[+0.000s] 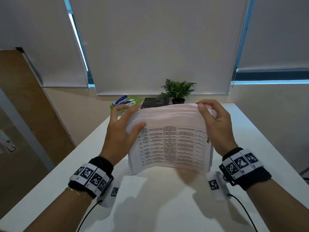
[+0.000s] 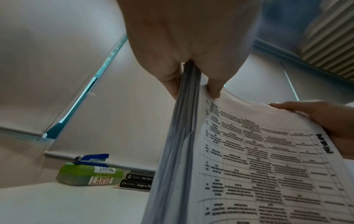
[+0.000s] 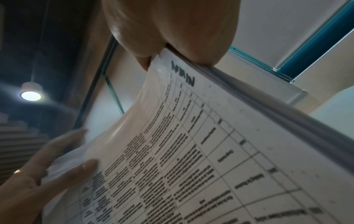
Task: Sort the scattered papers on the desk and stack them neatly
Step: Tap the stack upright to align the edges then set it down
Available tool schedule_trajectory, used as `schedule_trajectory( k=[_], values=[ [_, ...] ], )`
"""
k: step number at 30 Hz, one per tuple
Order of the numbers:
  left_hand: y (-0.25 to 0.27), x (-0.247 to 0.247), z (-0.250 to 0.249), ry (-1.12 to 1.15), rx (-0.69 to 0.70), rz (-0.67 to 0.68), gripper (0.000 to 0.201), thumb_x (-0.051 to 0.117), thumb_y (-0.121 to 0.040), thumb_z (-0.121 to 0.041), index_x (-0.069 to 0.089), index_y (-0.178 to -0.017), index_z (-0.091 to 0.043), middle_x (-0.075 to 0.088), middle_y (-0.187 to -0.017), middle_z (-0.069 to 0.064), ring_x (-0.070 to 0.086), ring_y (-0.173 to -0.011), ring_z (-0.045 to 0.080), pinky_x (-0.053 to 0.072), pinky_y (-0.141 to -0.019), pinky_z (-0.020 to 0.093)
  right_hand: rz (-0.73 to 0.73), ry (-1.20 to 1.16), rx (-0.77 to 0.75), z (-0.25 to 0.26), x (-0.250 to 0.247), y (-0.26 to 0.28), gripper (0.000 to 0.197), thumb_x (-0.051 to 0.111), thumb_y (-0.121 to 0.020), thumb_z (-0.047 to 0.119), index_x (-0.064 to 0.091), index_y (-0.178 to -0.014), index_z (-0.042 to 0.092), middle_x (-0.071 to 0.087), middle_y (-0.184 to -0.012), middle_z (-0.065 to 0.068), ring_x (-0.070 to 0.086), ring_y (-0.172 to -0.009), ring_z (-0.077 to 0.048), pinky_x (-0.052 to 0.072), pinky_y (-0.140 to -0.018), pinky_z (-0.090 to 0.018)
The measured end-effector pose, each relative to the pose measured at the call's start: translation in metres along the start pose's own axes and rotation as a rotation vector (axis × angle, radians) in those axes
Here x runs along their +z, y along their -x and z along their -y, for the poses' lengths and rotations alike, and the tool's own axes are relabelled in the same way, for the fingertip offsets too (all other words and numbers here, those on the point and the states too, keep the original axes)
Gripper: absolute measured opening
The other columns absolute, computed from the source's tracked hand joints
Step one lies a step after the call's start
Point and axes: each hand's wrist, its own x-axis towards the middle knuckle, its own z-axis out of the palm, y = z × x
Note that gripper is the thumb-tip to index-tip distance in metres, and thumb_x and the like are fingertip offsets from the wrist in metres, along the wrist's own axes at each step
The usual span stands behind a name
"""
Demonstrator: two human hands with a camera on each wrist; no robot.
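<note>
A thick stack of papers (image 1: 170, 144) stands on its lower edge on the white desk (image 1: 158, 206), its top bowed toward me; the front sheet carries a printed table. My left hand (image 1: 123, 131) grips the stack's left edge, thumb on the front sheet, fingers behind. My right hand (image 1: 215, 124) grips the right edge near the top, thumb in front. In the left wrist view the papers (image 2: 249, 166) show their layered edge under my left hand (image 2: 191, 68). In the right wrist view my right hand (image 3: 172, 37) pinches the papers (image 3: 210, 151) at the top corner.
At the desk's far edge lie a green box (image 1: 128, 102) labelled LARGE with a blue stapler (image 1: 120, 99) on top, two dark books (image 1: 154, 102) and a small potted plant (image 1: 178, 91). Roller blinds hang behind. The desk's left edge runs diagonally beside a wooden door.
</note>
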Motion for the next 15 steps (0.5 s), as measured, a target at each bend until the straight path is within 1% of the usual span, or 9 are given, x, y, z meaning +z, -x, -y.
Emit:
schedule_trajectory(
  k=[2, 3, 5, 7, 9, 11, 12, 13, 15],
  values=[
    [-0.001, -0.001, 0.001, -0.001, -0.008, 0.007, 0.061, 0.075, -0.095, -0.037, 0.049, -0.15, -0.046, 0.041, -0.142, -0.004, 0.054, -0.125, 0.017, 0.06, -0.097, 0.038, -0.037, 0.022, -0.023, -0.004, 0.0, -0.001, 0.011, 0.058, -0.105, 0.023, 0.066, -0.106, 0.015, 0.066, -0.096, 0.012, 0.065, -0.077, 0.004, 0.055, -0.059, -0.019],
    [-0.002, -0.001, 0.001, -0.017, -0.009, 0.014, 0.056, 0.073, -0.096, -0.038, 0.053, -0.148, -0.045, 0.043, -0.141, -0.004, 0.054, -0.124, 0.018, 0.061, -0.097, 0.041, -0.051, 0.031, -0.039, -0.005, -0.001, -0.001, 0.01, 0.058, -0.105, 0.022, 0.064, -0.104, 0.014, 0.065, -0.094, 0.012, 0.063, -0.076, 0.005, 0.053, -0.059, -0.017],
    [-0.003, -0.002, 0.002, -0.052, -0.01, 0.025, 0.046, 0.069, -0.098, -0.04, 0.06, -0.143, -0.04, 0.046, -0.138, -0.004, 0.054, -0.124, 0.019, 0.062, -0.096, 0.046, -0.067, 0.061, -0.067, -0.008, -0.002, 0.0, 0.01, 0.056, -0.105, 0.021, 0.061, -0.104, 0.012, 0.063, -0.093, 0.012, 0.061, -0.075, 0.007, 0.051, -0.059, -0.013],
    [-0.006, -0.002, 0.003, -0.059, -0.009, 0.031, 0.043, 0.068, -0.099, -0.042, 0.062, -0.141, -0.038, 0.049, -0.136, -0.005, 0.054, -0.123, 0.018, 0.062, -0.095, 0.046, -0.08, 0.084, -0.082, -0.012, -0.001, 0.002, 0.01, 0.055, -0.106, 0.02, 0.059, -0.105, 0.011, 0.062, -0.093, 0.01, 0.061, -0.075, 0.008, 0.051, -0.058, -0.013],
    [-0.008, -0.002, 0.004, -0.057, -0.007, 0.035, 0.041, 0.066, -0.101, -0.043, 0.061, -0.141, -0.039, 0.054, -0.135, -0.008, 0.056, -0.12, 0.014, 0.061, -0.096, 0.044, -0.106, 0.09, -0.077, -0.013, 0.0, 0.003, 0.007, 0.054, -0.107, 0.02, 0.057, -0.105, 0.014, 0.061, -0.092, 0.012, 0.062, -0.075, 0.007, 0.051, -0.057, -0.014],
    [-0.009, -0.001, 0.003, -0.001, -0.025, 0.015, 0.037, 0.062, -0.104, -0.042, 0.063, -0.14, -0.037, 0.061, -0.136, -0.009, 0.06, -0.12, 0.012, 0.059, -0.099, 0.044, -0.122, 0.07, -0.061, -0.012, 0.0, 0.003, 0.005, 0.057, -0.105, 0.021, 0.054, -0.104, 0.017, 0.06, -0.091, 0.014, 0.062, -0.076, 0.002, 0.052, -0.057, -0.019],
    [-0.009, 0.001, 0.0, 0.056, -0.044, 0.002, 0.034, 0.06, -0.106, -0.041, 0.064, -0.139, -0.036, 0.063, -0.136, -0.01, 0.062, -0.121, 0.013, 0.06, -0.098, 0.045, -0.106, 0.043, -0.051, -0.012, -0.001, 0.002, 0.008, 0.06, -0.104, 0.023, 0.053, -0.105, 0.019, 0.061, -0.095, 0.013, 0.064, -0.08, -0.005, 0.054, -0.058, -0.022],
    [-0.008, 0.003, -0.003, 0.129, -0.082, -0.009, 0.032, 0.058, -0.107, -0.04, 0.064, -0.138, -0.036, 0.065, -0.135, -0.012, 0.065, -0.119, 0.014, 0.062, -0.094, 0.045, -0.071, 0.004, -0.028, -0.01, -0.001, 0.001, 0.013, 0.064, -0.102, 0.026, 0.053, -0.109, 0.023, 0.064, -0.103, 0.009, 0.068, -0.086, -0.013, 0.058, -0.061, -0.027],
    [-0.007, 0.009, -0.012, 0.287, -0.191, -0.048, 0.022, 0.056, -0.108, -0.036, 0.064, -0.129, -0.035, 0.068, -0.124, -0.015, 0.072, -0.108, 0.016, 0.067, -0.081, 0.042, 0.001, -0.037, 0.028, -0.005, 0.0, -0.002, 0.03, 0.071, -0.097, 0.033, 0.055, -0.121, 0.041, 0.064, -0.125, -0.002, 0.07, -0.101, -0.025, 0.064, -0.072, -0.037]
  ],
)
